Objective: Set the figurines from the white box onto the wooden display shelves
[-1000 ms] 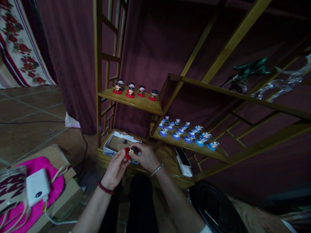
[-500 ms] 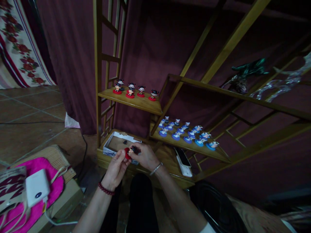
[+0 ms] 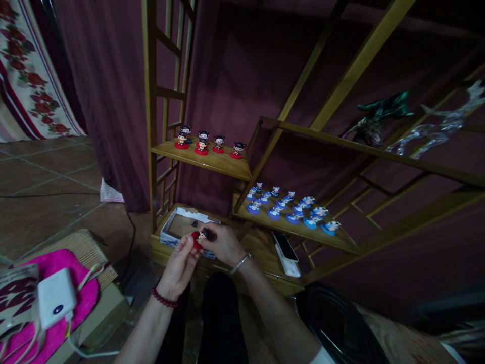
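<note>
Between my two hands, just over the near edge of a shallow cardboard box (image 3: 169,231), is a small figurine (image 3: 202,235) with black hair and a red round base. My left hand (image 3: 184,265) pinches the red base. My right hand (image 3: 223,244) grips the figurine at its dark-haired head, and its fingertips partly cover it. Inside the box lies a small dark piece (image 3: 194,223). Similar red-based figurines (image 3: 202,146) stand upright on the small upper shelf (image 3: 212,163), beyond my hands.
Blue and purple figurines (image 3: 274,211) stand in rows on the right shelf (image 3: 261,218). A phone (image 3: 285,246) lies on a white object at the lower level. At left, a white power bank (image 3: 56,298) rests on pink cloth (image 3: 81,283). Clear ornaments (image 3: 435,126) hang over the upper right.
Both hands and the figurine have shifted very slightly left in the view, as has the shelf. The hold on the figurine looks the same.
</note>
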`<state>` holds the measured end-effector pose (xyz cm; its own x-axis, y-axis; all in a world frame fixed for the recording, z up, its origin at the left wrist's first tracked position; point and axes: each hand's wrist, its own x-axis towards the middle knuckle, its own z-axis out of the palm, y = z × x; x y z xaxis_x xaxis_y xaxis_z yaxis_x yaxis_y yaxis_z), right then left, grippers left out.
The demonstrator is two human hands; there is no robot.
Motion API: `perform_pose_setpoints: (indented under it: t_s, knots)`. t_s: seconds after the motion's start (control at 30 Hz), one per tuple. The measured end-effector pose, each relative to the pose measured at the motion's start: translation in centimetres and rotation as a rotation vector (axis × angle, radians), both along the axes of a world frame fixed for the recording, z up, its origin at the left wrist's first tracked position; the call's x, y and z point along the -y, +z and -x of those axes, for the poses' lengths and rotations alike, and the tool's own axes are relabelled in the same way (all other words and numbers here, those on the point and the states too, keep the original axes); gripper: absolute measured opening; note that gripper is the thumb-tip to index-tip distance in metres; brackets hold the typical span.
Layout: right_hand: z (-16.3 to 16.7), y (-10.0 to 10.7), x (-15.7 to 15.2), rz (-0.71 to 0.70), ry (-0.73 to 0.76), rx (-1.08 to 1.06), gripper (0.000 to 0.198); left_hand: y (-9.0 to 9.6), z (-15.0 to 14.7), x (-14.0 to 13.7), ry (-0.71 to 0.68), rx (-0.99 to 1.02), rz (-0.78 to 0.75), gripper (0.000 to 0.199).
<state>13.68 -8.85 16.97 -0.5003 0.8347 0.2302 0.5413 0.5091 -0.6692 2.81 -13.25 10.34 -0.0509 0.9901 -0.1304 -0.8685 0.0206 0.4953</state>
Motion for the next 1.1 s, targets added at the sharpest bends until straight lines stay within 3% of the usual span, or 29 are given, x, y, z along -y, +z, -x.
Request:
perform_pose_setpoints:
  t_s: [0.33,0.77,1.1]
  knots:
    - [-0.23,0.41,-0.41,-0.052,0.134,-0.004,0.014,0.18,0.0,-0.07,-0.005,0.026,0.079,0.019]
    - [-0.42,0.1,-0.83,-0.028,0.103,0.065,0.012,-0.4,-0.2,-0.06,-0.013,0.026,0.027,0.018]
    - [-0.41,0.31,-0.72,-0.088,0.097,0.072,0.013,-0.22,-0.19,-0.15,-0.031,0.023,0.039,0.017]
